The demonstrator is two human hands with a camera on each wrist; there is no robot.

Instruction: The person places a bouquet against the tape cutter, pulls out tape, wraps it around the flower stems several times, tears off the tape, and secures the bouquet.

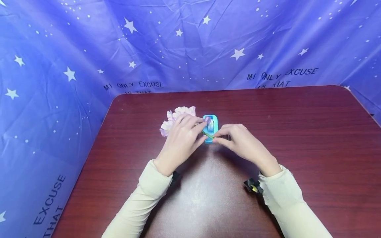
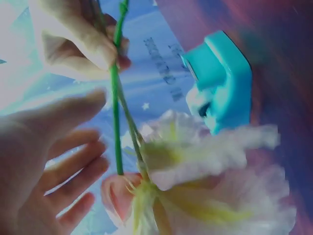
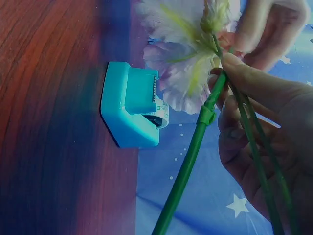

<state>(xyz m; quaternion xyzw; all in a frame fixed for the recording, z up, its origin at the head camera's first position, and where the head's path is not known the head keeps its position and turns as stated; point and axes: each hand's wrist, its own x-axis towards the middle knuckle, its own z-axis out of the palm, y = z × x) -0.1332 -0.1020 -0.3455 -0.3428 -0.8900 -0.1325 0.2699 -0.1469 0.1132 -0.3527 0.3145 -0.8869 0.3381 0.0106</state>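
My right hand [image 1: 242,138] pinches several green stems [image 3: 190,147] between thumb and fingers, just below the blossoms. The stems belong to artificial flowers [image 1: 178,119] with pale pink-white ruffled petals and yellow-green centres. One stem is thick with a knobbly joint; others are thinner. Beside the stems, my left hand [image 2: 63,161] has its fingers spread and relaxed, its thumb tip close to them. A small purple-pink bud [image 1: 207,119] shows by its fingertips in the head view. Just beyond both hands stands a turquoise tape dispenser [image 3: 124,105] with a tape roll and a toothed cutting edge.
The dark red-brown wooden table [image 1: 312,158] has rounded far corners. A blue-purple cloth [image 1: 184,59] with white stars and printed words hangs behind it and along its sides. Black wrist mounts [image 1: 253,186] show under the pale sleeves.
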